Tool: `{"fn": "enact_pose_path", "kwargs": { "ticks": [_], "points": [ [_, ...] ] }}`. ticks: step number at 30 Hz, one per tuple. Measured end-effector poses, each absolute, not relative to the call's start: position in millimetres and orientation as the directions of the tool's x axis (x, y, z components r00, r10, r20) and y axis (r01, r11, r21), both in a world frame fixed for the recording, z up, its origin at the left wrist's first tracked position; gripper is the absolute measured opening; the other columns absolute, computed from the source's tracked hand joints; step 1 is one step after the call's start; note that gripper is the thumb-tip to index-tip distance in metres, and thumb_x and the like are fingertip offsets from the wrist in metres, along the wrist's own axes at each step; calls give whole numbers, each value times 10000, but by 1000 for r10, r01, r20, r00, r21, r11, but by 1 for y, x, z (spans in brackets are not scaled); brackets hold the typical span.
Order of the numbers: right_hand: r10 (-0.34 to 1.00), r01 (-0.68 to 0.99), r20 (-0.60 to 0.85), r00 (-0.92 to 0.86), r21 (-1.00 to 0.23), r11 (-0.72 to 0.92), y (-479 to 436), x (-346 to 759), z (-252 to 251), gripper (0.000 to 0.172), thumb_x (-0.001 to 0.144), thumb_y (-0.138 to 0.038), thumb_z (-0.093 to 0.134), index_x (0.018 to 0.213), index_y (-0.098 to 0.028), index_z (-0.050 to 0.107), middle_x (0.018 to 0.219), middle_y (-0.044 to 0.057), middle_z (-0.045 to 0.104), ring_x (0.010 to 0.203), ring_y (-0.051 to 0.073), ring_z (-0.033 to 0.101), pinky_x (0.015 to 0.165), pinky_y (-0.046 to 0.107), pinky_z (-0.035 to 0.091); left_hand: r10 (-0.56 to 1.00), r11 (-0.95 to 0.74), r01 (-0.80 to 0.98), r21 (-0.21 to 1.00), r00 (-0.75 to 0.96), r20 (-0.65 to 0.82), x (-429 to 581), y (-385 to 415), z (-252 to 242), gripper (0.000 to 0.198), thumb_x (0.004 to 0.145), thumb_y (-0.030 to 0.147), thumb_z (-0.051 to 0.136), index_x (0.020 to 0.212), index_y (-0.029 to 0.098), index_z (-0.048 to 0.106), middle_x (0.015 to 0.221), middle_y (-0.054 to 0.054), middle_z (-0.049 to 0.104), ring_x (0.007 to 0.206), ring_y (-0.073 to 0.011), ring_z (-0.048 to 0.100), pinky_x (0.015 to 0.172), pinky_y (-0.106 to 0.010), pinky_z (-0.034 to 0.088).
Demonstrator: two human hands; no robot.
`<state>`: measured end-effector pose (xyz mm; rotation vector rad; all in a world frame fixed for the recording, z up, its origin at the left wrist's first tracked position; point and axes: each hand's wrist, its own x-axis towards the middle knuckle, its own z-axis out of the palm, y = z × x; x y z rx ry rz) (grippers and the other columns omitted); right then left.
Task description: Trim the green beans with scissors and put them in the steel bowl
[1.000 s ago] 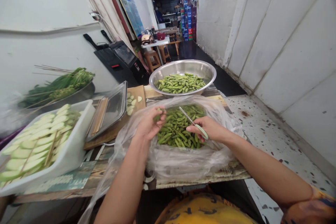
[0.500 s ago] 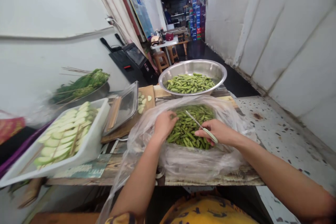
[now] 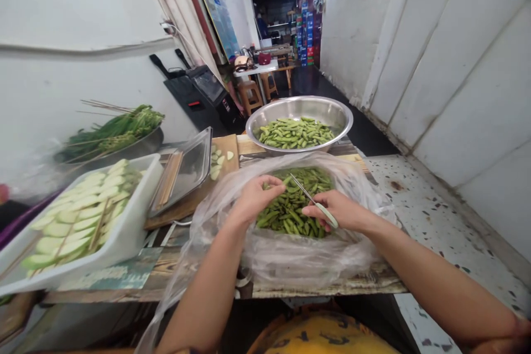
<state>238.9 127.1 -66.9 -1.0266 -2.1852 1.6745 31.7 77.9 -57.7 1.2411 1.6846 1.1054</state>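
A clear plastic bag (image 3: 302, 265) lies open on the table, filled with green edamame pods (image 3: 294, 215). Over the left side of the pods, my left hand (image 3: 258, 196) has thumb and forefinger drawn together around a green pod at the fingertips. My right hand (image 3: 338, 210) grips scissors (image 3: 327, 214) with pale green handles, their narrow metal blades pointing up and left toward the left fingertips. Just behind the bag stands a wide steel basin (image 3: 344, 121) holding more pods (image 3: 296, 133).
To the left, a white tub (image 3: 143, 204) holds sliced pale green vegetable and wooden sticks. Beside it a clear-lidded tray (image 3: 188, 168) rests on a cutting board (image 3: 230, 163) with slices. Leafy greens (image 3: 120, 133) fill a bowl behind. A wall (image 3: 456, 66) runs along the right.
My left hand has lifted slightly from the pods, and a pod now shows at its fingertips. The scissors stay in my right hand. The whole view has shifted a little.
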Motion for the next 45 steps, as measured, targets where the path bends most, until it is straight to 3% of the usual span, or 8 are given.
{"fn": "enact_pose_path", "kwargs": {
  "ticks": [4,9,14,20,25,30,36,45],
  "points": [
    [627,390,-250,-738,-916,94,126,238,-66,401,706,-534,622,629,-159,504,492,-22,521,410,114,509,416,217,404,969,114,448,887,-247,0,36,76,-56,301,640,392,667,813,146,678,634,17,595,492,-81,437,506,-218,320],
    [604,392,-248,-757,-912,117,124,239,-66,404,711,-548,614,690,-152,539,510,-22,526,432,124,533,435,222,420,965,83,514,854,-256,61,47,78,-60,259,633,370,666,762,146,686,701,-12,655,634,-136,545,621,-246,389],
    [633,455,-230,-739,-864,218,121,239,-62,452,732,-587,570,608,-159,498,493,-11,534,422,124,537,439,218,395,953,54,548,834,-277,120,55,77,-63,223,636,355,663,710,145,670,660,-13,650,648,-148,560,634,-252,397],
    [697,547,-191,-691,-769,331,117,238,-55,493,745,-610,540,533,-170,472,425,3,519,399,120,501,418,219,332,969,70,518,853,-238,65,50,75,-59,224,649,363,655,714,149,667,640,7,621,578,-114,501,569,-227,361],
    [691,515,-182,-699,-799,310,118,239,-64,479,722,-604,568,533,-174,476,424,-6,506,371,115,493,399,217,335,981,118,407,906,-192,-42,47,75,-62,264,633,388,675,712,140,634,485,45,483,430,-66,349,426,-199,239],
    [659,403,-227,-717,-906,126,121,236,-64,444,725,-596,566,616,-175,474,477,-23,515,401,114,509,389,213,378,972,183,83,980,-167,-168,46,75,-53,275,640,372,686,721,142,558,429,68,428,363,-35,291,371,-175,160],
    [573,336,-276,-772,-942,-2,116,235,-52,437,761,-577,537,637,-166,454,493,-26,516,372,78,449,343,195,350,964,180,-239,954,-151,-220,48,77,-49,278,628,311,705,693,140,494,639,0,598,378,-5,350,328,-144,119],
    [593,339,-257,-763,-940,28,116,235,-53,434,789,-545,519,608,-153,475,452,-26,509,345,66,417,331,183,316,970,187,-266,946,-103,-221,54,76,-51,317,649,302,702,651,153,422,591,4,604,353,4,329,322,-126,114]
  ]
}}
